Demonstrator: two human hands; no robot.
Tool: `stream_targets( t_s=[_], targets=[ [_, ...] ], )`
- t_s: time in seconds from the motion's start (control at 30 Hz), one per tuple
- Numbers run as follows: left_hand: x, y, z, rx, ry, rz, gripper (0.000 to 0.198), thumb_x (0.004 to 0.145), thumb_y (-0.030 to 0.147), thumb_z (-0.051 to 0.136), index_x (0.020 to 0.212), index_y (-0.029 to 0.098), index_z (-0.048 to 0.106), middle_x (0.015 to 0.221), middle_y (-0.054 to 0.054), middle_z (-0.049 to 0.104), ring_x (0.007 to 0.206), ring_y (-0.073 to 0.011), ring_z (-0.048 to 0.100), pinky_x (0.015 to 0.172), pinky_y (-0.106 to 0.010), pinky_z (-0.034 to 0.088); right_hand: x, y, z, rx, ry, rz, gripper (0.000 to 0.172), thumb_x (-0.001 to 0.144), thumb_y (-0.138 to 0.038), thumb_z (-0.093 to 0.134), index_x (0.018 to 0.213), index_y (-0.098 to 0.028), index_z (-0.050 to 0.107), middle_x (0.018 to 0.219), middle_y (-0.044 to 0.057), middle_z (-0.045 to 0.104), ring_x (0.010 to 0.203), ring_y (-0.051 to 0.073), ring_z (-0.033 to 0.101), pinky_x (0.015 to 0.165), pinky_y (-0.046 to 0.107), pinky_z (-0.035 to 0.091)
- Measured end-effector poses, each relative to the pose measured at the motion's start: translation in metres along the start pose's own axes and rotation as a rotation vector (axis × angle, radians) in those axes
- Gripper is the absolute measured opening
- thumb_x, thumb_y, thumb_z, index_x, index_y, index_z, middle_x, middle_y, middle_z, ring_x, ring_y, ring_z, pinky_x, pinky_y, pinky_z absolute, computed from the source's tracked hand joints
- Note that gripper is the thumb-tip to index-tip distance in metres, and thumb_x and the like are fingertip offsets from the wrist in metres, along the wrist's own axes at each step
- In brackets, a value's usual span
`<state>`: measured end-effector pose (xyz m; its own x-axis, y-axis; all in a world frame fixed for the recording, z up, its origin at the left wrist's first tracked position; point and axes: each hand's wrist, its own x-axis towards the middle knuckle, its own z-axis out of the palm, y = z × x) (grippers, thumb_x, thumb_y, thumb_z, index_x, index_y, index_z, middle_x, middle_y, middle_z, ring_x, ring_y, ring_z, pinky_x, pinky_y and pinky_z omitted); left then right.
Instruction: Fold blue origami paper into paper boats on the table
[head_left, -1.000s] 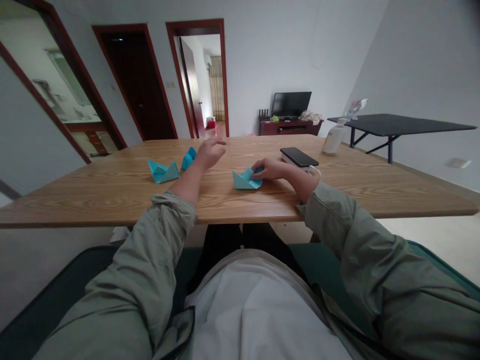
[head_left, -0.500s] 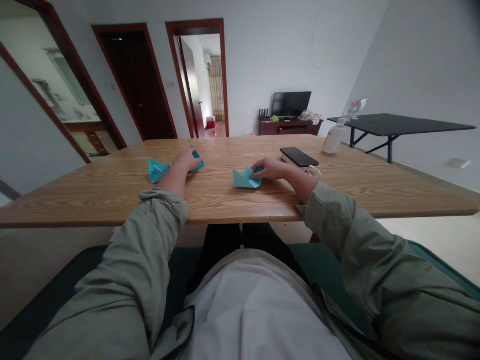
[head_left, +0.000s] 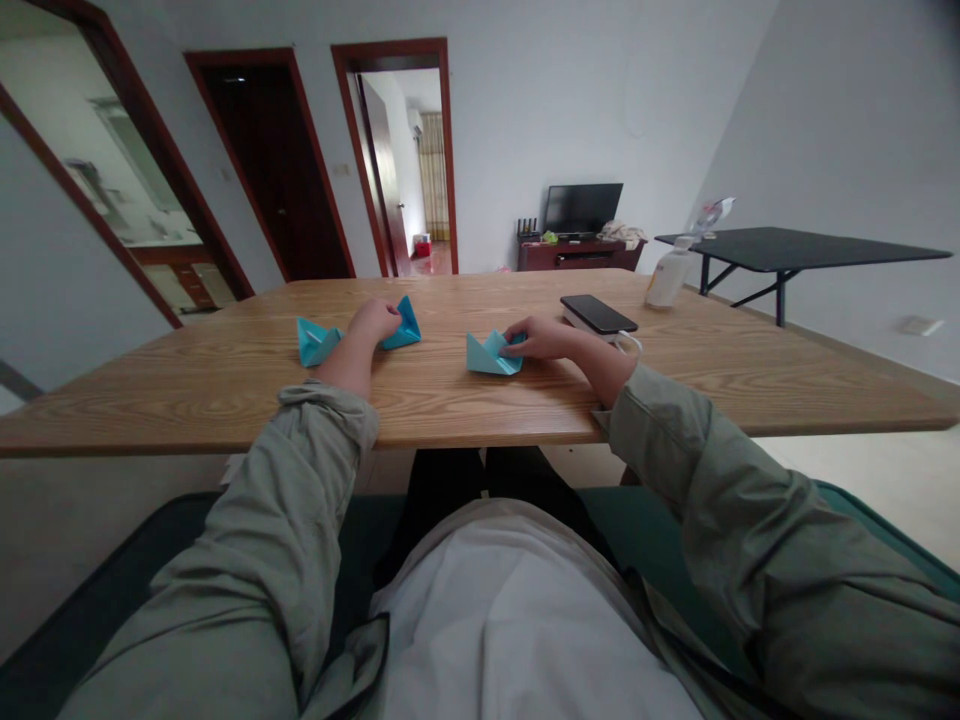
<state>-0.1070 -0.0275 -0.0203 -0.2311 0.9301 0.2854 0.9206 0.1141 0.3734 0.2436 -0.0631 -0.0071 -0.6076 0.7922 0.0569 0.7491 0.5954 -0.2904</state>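
Fingers (head_left: pixel 523 338) of the right hand (head_left: pixel 547 338) are lying curled on a teal origami boat (head_left: pixel 487 356) at the wooden table's (head_left: pixel 225 405) near edge, while the left hand (head_left: pixel 373 322) is resting between a left boat (head_left: pixel 315 342) and a far boat (head_left: pixel 405 327), any grip being impossible to tell; the light, soft paper will likely crush easily, so pinching a folded edge seems best.

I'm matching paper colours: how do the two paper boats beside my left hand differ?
The left boat is pale aqua, the right boat deeper blue. The left boat lies nearer the front edge of the table than the right boat. Both are folded paper, resting on the wood against the left hand.
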Motion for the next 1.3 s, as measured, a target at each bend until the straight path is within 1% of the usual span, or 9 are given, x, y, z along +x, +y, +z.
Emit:
stream_targets(
  t_s=[0.23,0.4,0.6,0.77,0.97,1.03,1.17,1.2,1.3],
  targets=[
    [-0.015,0.018,-0.002,-0.074,-0.069,0.151,0.045,0.071,0.025,0.066,0.115,0.021,0.071,0.095,-0.006,0.072,0.084,-0.0221,0.064,0.069,-0.028,0.045,0.002,0.001,0.002,0.013,0.008,-0.012,0.039,0.081,-0.048,0.061,0.103,-0.017,0.073,0.091,0.003,0.072,0.071,0.015,0.058,0.064,0.025,0.04],
    [-0.027,0.044,-0.002,-0.056,-0.16,0.263,0.045,0.07,0.022,0.063,0.113,0.021,0.072,0.092,-0.005,0.072,0.083,-0.0209,0.063,0.069,-0.026,0.045,0.004,-0.002,0.002,0.01,0.027,0.005,0.035,0.082,-0.045,0.062,0.102,-0.018,0.073,0.09,0.003,0.073,0.07,0.015,0.059,0.063,0.025,0.041],
    [-0.047,0.073,-0.008,-0.024,-0.255,0.418,0.047,0.071,0.022,0.059,0.116,0.022,0.071,0.104,-0.003,0.073,0.084,-0.019,0.063,0.07,-0.025,0.047,0.015,-0.005,0.011,0.022,0.095,-0.067,0.034,0.084,-0.039,0.064,0.108,-0.016,0.073,0.102,0.006,0.074,0.083,0.018,0.064,0.074,0.025,0.046],
    [-0.053,0.077,-0.011,-0.041,-0.274,0.486,0.046,0.074,0.027,0.06,0.118,0.021,0.07,0.111,-0.004,0.072,0.093,-0.0213,0.065,0.079,-0.027,0.049,0.019,-0.01,0.017,0.001,0.189,-0.109,0.031,0.083,-0.03,0.066,0.108,-0.014,0.073,0.112,0.01,0.072,0.099,0.021,0.065,0.088,0.027,0.047],
    [-0.045,0.072,-0.008,-0.09,-0.265,0.453,0.046,0.078,0.038,0.062,0.12,0.021,0.068,0.108,-0.005,0.072,0.097,-0.0224,0.066,0.084,-0.03,0.051,0.017,-0.009,0.016,-0.021,0.193,-0.102,0.028,0.083,-0.028,0.066,0.107,-0.015,0.073,0.111,0.01,0.072,0.1,0.022,0.065,0.089,0.027,0.048],
    [-0.042,0.067,-0.018,-0.132,-0.195,0.427,0.045,0.082,0.044,0.059,0.121,0.021,0.066,0.112,-0.006,0.071,0.105,-0.0234,0.064,0.09,-0.033,0.049,0.017,-0.006,0.017,-0.023,0.191,-0.1,0.028,0.084,-0.029,0.066,0.107,-0.015,0.073,0.111,0.009,0.072,0.099,0.021,0.065,0.088,0.026,0.048],
    [-0.041,0.04,-0.056,-0.154,0.347,0.277,0.042,0.09,0.043,0.05,0.126,0.023,0.06,0.132,-0.008,0.06,0.134,-0.0304,0.043,0.111,-0.052,0.031,0.019,0.0,0.019,-0.014,0.183,-0.108,0.031,0.083,-0.033,0.066,0.107,-0.015,0.072,0.11,0.009,0.072,0.095,0.021,0.066,0.083,0.026,0.049],
    [-0.04,0.029,-0.065,-0.16,0.422,0.239,0.043,0.091,0.042,0.05,0.129,0.023,0.057,0.136,-0.008,0.057,0.137,-0.0317,0.037,0.113,-0.056,0.025,0.019,0.002,0.019,-0.012,0.181,-0.109,0.032,0.083,-0.034,0.066,0.107,-0.015,0.072,0.11,0.01,0.072,0.095,0.021,0.066,0.083,0.027,0.049],
    [-0.034,-0.009,-0.076,-0.147,0.465,0.154,0.044,0.09,0.043,0.053,0.13,0.024,0.055,0.141,-0.008,0.052,0.139,-0.035,0.031,0.111,-0.064,0.019,0.02,0.004,0.019,-0.012,0.177,-0.104,0.033,0.083,-0.035,0.066,0.108,-0.015,0.072,0.112,0.01,0.071,0.097,0.021,0.065,0.085,0.027,0.048]
  ],
)
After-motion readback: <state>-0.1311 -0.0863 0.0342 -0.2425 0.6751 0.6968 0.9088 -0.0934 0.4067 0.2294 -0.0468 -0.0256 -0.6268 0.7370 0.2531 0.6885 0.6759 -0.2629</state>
